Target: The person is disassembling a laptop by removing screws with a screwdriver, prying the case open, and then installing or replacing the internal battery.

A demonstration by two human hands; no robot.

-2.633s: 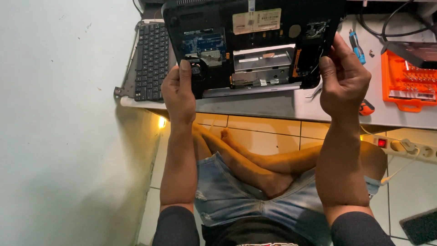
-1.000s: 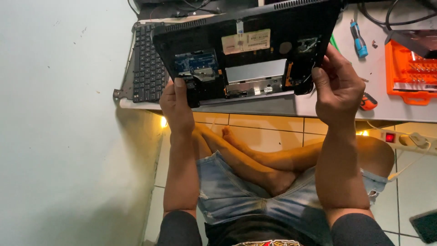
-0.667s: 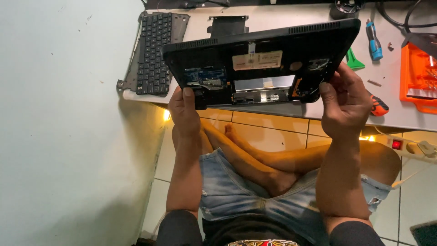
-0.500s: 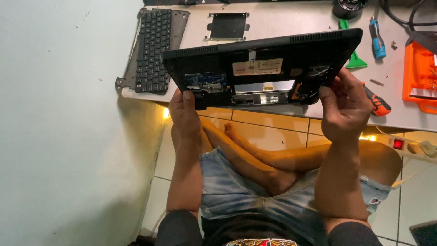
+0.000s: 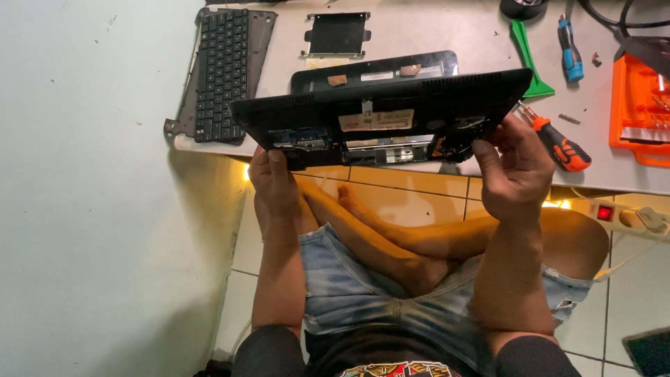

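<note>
Gripping laptop base edges, both hands, left, right, above table edge

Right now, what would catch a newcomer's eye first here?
The black laptop base, tilted up with its insides showing, held at its near corners by the left hand and right hand. Behind it on the table lie a loose keyboard and, far right, an orange tool case.
</note>
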